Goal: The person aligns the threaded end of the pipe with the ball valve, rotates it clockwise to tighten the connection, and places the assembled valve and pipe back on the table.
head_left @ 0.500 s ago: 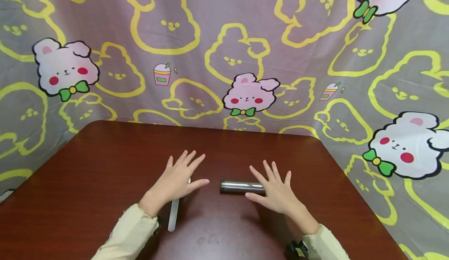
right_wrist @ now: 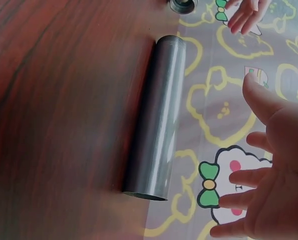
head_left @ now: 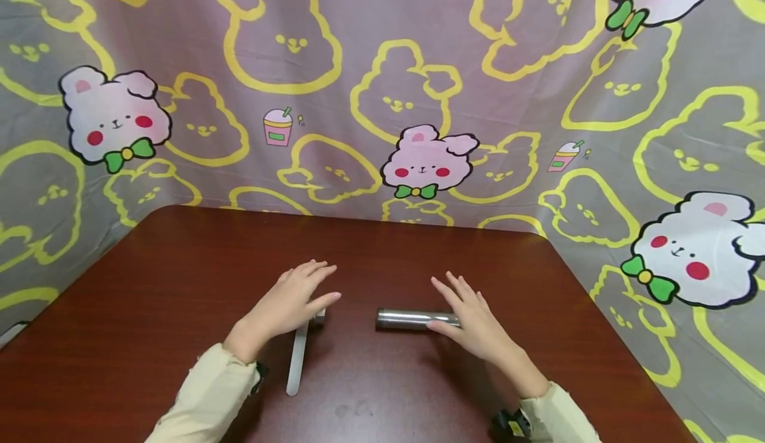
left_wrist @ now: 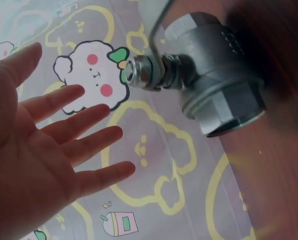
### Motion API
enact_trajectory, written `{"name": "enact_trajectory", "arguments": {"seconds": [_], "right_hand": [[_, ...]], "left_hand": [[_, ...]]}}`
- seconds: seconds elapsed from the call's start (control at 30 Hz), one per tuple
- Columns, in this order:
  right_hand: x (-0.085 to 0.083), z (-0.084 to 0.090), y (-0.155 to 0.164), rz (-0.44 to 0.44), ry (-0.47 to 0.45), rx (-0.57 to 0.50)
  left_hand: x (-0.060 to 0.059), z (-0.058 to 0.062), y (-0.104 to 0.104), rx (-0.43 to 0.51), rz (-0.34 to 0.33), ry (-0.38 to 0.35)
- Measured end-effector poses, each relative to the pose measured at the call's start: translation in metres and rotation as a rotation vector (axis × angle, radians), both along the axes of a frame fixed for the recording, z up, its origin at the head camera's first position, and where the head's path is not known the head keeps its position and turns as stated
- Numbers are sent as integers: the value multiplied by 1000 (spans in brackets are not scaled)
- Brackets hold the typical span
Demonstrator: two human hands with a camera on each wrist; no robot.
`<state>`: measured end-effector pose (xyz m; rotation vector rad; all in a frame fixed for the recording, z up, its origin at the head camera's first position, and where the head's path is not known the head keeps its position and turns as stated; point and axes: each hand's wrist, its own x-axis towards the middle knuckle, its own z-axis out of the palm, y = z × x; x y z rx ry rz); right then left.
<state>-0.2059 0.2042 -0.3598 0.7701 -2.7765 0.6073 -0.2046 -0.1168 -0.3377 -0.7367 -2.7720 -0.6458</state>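
Fingers of your right hand (head_left: pixel 472 323) are spread and nearly straight, hovering just over the near end of the threaded steel pipe (head_left: pixel 412 318), holding nothing; curl them round that end squarely so the tube cannot roll on the wooden table (head_left: pixel 179 264). Your left hand (head_left: pixel 287 305) is likewise loose and empty above the ball valve (left_wrist: pixel 214 75), whose white lever handle (head_left: pixel 295 363) points toward you. Grasp the valve body, not the lever.
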Motion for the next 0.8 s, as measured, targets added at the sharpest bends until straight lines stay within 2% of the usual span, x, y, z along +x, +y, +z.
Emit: {"name": "enact_trajectory", "arguments": {"seconds": [0.17,0.5,0.67,0.8], "right_hand": [[0,0,1,17,20,-38],[2,-4,6,14,-34,-65],[1,-5,9,14,-41,-74],[1,-4,9,17,-50,-78]], "left_hand": [[-4,-2,-6,40,-26,2],[-12,-9,-17,68,-100,-58],[-14,-10,-20,79,-141,-64],[-16,-9,-22,90,-160,-99]]}}
